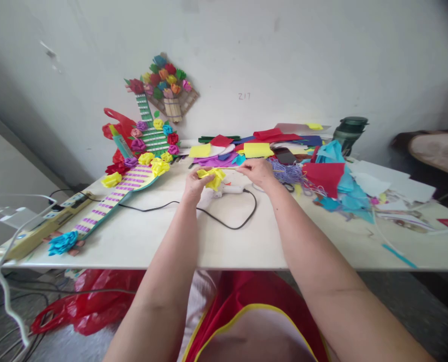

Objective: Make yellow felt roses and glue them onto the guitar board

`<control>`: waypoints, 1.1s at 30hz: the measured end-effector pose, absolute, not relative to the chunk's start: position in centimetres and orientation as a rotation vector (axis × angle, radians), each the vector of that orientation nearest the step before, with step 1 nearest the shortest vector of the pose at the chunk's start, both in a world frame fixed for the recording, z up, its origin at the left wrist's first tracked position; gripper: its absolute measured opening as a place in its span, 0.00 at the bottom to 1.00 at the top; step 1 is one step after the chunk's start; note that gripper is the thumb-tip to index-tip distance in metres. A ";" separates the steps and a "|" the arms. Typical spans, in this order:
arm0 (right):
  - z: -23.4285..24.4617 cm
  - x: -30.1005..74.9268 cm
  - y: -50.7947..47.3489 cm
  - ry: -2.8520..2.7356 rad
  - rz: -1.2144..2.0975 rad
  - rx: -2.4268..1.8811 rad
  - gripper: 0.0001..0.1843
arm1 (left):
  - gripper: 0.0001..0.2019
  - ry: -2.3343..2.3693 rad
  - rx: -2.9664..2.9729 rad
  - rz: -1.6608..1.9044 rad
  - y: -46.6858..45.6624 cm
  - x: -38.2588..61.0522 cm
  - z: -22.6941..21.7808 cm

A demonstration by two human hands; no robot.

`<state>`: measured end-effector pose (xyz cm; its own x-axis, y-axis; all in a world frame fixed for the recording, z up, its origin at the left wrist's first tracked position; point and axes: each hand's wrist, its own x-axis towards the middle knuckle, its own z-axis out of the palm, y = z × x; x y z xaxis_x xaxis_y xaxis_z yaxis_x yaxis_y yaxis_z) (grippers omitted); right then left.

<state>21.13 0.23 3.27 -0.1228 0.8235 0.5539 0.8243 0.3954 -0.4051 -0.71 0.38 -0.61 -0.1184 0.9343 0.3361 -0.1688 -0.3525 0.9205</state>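
My left hand [193, 185] is closed on a crumpled yellow paper flower [212, 177] above the white table [224, 241]. My right hand [257, 171] is pinched on a thin stick or strip that runs to the flower. Under both hands lies a white glue gun [227, 190], and its black cord [242, 216] loops toward me across the table.
A long striped craft piece with yellow and coloured paper flowers [129, 188] lies at the left beside a power strip [38, 229]. Piles of coloured paper [333, 181], purple thread [287, 172] and a dark bottle [348, 131] crowd the back and right. Red plastic bags [84, 306] lie under the table.
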 end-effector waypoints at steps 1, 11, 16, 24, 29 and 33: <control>3.3 21.1 0.2 -1.923 -0.005 -1.403 0.10 | 0.28 0.941 1.270 1.612 0.4 -0.7 -0.6; 3.0 21.2 0.6 -1.933 -0.030 -1.386 0.08 | 0.29 0.975 1.288 1.604 0.4 -0.7 -0.5; 3.3 21.1 0.3 -1.940 -0.037 -1.388 0.07 | 0.29 0.968 1.293 1.591 0.1 -0.6 -0.3; 3.2 21.2 0.4 -1.965 -0.034 -1.421 0.08 | 0.26 0.986 1.327 1.592 0.5 -0.8 -0.7; 2.9 21.3 0.7 -1.975 -0.039 -1.375 0.07 | 0.26 0.985 1.281 1.611 0.7 -0.9 -0.8; 2.6 21.5 1.1 -1.968 0.020 -1.340 0.05 | 0.25 0.996 1.237 1.646 0.7 -0.8 -0.7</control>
<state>21.48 1.14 2.57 -0.1778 0.8080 0.5617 0.7965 0.4534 -0.4001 -0.85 0.75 -0.72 -0.1722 0.9328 0.3166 -0.1521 -0.3428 0.9270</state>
